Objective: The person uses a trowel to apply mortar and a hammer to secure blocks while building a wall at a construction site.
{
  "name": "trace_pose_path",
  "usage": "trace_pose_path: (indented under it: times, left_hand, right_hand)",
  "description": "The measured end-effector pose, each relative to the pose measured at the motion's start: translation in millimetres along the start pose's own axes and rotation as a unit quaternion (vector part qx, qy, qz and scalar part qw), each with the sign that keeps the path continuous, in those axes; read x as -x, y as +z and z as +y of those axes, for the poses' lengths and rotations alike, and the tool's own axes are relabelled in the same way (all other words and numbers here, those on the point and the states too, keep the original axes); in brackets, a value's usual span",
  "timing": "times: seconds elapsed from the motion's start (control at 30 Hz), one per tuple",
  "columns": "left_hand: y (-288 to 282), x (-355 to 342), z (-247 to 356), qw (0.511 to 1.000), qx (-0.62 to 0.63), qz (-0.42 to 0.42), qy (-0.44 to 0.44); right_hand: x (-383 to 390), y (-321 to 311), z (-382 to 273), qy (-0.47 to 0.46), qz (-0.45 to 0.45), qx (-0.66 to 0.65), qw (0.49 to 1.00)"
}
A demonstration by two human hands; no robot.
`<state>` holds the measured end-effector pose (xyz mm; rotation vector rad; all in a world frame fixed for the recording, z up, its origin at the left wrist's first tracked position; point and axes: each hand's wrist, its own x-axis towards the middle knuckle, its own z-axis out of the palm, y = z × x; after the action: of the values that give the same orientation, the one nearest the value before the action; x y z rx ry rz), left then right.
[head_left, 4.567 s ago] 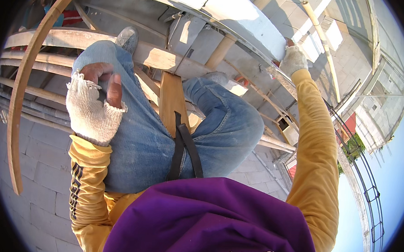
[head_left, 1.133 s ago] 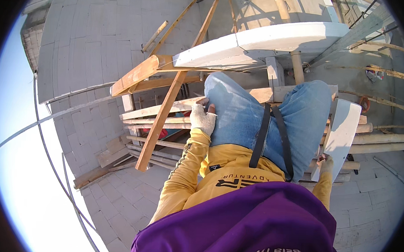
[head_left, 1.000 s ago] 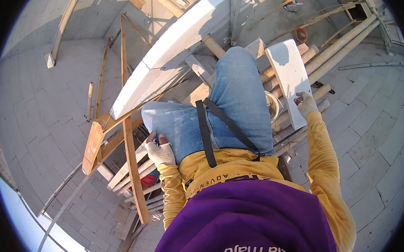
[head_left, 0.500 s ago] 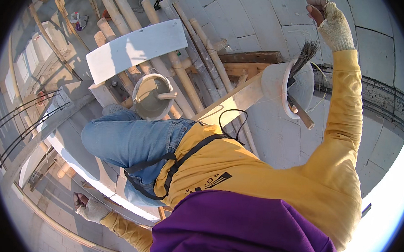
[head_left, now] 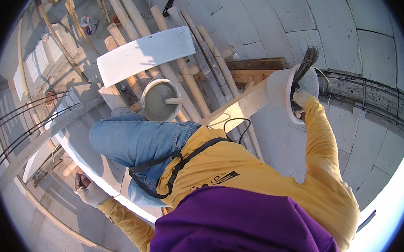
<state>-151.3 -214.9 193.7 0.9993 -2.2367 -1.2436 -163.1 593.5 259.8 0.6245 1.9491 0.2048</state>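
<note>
- The right hand (head_left: 300, 98), in a cream knit glove, is reaching into a round white bucket (head_left: 277, 88) at its right-hand rim; whether it is grasping anything inside, I cannot tell.
- A dark, stiff-bristled brush (head_left: 306, 63) is leaning out over that bucket's upper rim, its lower part meeting the glove.
- The bucket is sitting at the upper right end of a pale wooden plank (head_left: 238, 108).
- The left hand (head_left: 90, 192), gloved alike, is hanging beside the edge of a long white wall (head_left: 109, 183), fingers curling; I cannot tell whether they are gripping.
- A curved white slab (head_left: 146, 53) is lying across round, pale poles (head_left: 186, 77).
- Near the slab's lower edge, a second white bucket (head_left: 144, 99) is holding grey mixture (head_left: 156, 106) and a rod-like handle (head_left: 173, 100).
</note>
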Motion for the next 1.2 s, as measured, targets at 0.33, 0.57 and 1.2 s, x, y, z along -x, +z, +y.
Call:
trace_pose_path:
  times: [0.33, 0.57, 1.2]
  left_hand:
    - [-47.2, 42.0, -30.8, 0.984, -0.144, 0.035, -0.097]
    - [-40.1, 33.8, -68.6, 0.987, -0.033, 0.055, -0.148]
    - [-60.8, 16.0, -140.7, 0.968, -0.181, 0.104, -0.141]
  right_hand:
    - [-0.2, 3.2, 33.1, 0.056, -0.091, -0.074, 0.992]
    - [52.6, 15.6, 56.9, 0.157, 0.024, -0.691, 0.705]
    - [117.0, -95.2, -78.1, -0.123, 0.632, -0.555, 0.527]
